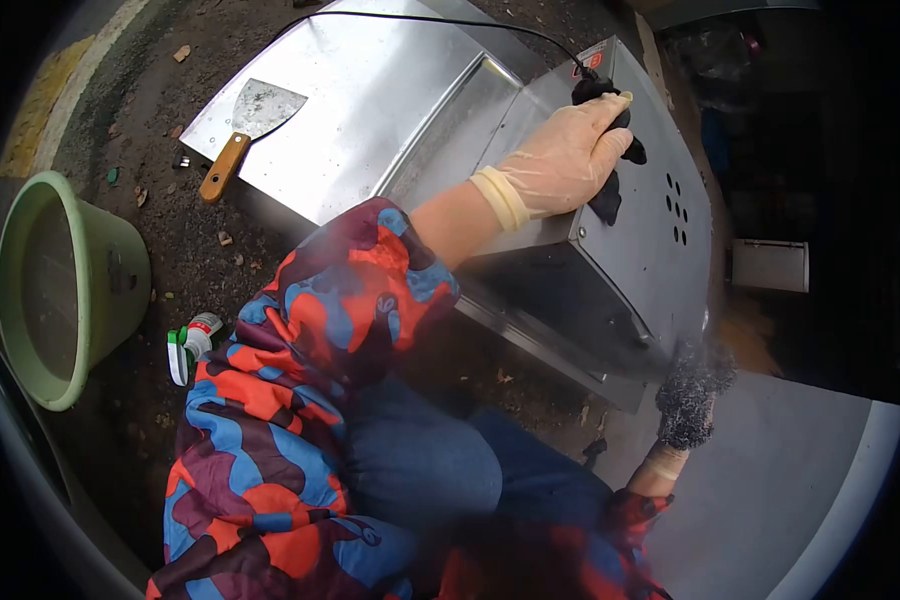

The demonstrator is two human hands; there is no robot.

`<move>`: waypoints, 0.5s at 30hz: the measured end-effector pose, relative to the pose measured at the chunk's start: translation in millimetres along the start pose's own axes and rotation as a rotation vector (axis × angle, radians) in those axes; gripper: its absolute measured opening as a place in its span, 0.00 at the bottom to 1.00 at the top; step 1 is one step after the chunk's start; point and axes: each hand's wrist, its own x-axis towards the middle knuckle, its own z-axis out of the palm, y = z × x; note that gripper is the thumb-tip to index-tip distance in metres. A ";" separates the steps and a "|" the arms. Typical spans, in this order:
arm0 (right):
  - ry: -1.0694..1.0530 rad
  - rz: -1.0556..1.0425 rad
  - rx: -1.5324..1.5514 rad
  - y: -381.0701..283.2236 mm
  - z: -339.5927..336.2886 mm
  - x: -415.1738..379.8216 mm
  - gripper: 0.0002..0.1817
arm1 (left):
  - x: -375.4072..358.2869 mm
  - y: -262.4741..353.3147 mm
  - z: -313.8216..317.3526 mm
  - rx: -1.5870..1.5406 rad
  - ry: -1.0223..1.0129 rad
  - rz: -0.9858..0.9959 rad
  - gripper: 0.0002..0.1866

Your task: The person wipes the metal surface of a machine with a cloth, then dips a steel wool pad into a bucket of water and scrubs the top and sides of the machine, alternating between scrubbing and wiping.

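My left hand (570,155), in a thin pale glove, is closed around a black bundle (592,90) at the upper edge of a metal appliance (530,130). A black cord (450,20) runs into that bundle, and dark pieces show past my fingers. My right hand is mostly hidden behind a dark grey wire scrubber (692,395); only its gloved wrist shows clearly. It holds the scrubber low against the appliance's perforated side panel (650,240). That area is blurred.
A scraper (255,125) with a wooden handle lies on the metal sheet (370,75). A green bucket (120,260) and a spray bottle (202,330) are on the dirt ground at left. A grey panel (780,470) stands at lower right, with a white box (770,265) behind.
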 end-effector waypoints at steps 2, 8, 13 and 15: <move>-0.011 0.001 -0.007 -0.7 -1.3 1.3 0.25 | 13.1 -24.0 7.4 0.166 0.097 0.048 0.24; -0.013 0.005 -0.032 -2.1 -3.1 1.3 0.25 | 47.4 -61.7 4.6 -0.009 -0.010 -0.174 0.22; -0.017 0.017 -0.047 -0.2 -0.8 2.3 0.25 | -21.5 -109.9 -2.2 0.143 0.032 -0.259 0.19; -0.024 0.022 -0.047 2.2 -1.6 3.1 0.25 | -68.9 -132.7 -18.4 0.246 -0.054 -0.481 0.19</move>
